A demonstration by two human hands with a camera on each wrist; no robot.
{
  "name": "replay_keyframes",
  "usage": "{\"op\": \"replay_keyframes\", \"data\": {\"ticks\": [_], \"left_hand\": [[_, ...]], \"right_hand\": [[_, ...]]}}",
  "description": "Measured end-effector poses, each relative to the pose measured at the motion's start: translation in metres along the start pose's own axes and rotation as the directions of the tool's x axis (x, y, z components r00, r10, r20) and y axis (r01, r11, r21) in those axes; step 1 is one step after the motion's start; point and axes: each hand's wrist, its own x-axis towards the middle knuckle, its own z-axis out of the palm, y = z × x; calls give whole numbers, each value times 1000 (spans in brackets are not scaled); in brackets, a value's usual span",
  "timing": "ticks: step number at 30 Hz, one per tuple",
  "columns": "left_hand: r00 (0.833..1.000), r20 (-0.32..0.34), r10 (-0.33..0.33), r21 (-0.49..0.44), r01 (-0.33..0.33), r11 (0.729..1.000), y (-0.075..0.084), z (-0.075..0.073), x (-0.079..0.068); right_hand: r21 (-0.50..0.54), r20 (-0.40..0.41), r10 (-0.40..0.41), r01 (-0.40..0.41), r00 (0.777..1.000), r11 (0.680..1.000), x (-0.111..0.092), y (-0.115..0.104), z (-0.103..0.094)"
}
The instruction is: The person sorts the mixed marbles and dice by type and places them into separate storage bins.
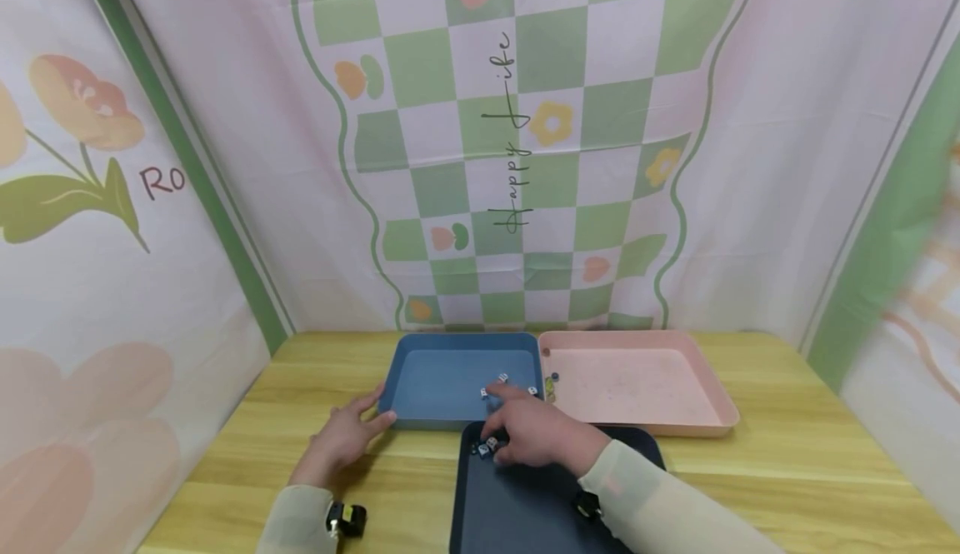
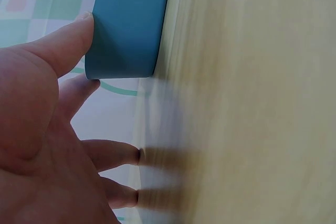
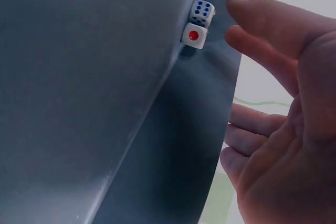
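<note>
My right hand [image 1: 536, 431] is over the far left part of the black tray [image 1: 540, 504]. Two white dice [image 3: 194, 35] lie against that tray's wall in the right wrist view, one showing a red pip and the other blue pips. Thumb and forefinger are spread a little way from these dice, with nothing visible between them. More white dice [image 1: 503, 378] are in the blue tray [image 1: 435, 375], behind the fingers. At that tray's near left corner, my left hand [image 1: 343, 440] touches the rim with thumb and forefinger. Its other fingertips [image 2: 131, 153] rest on the table.
A pink tray [image 1: 637, 387] stands against the blue one's right side, with several small coloured pieces [image 1: 551, 387] along its left wall. All the trays stand on a wooden table [image 1: 787, 471]. Printed curtains [image 1: 555, 162] hang behind and at both sides.
</note>
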Motion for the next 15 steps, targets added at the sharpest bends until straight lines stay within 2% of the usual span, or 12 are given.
{"op": "replay_keyframes", "data": {"ticks": [9, 15], "left_hand": [[1000, -3, 3, 5, -3, 1000, 0, 0, 0], [1000, -4, 8, 2, -8, 1000, 2, 0, -1]], "right_hand": [[-77, 11, 13, -12, 1000, 997, 0, -1, 5], [-121, -18, 8, -11, 1000, 993, 0, 0, 3]]}}
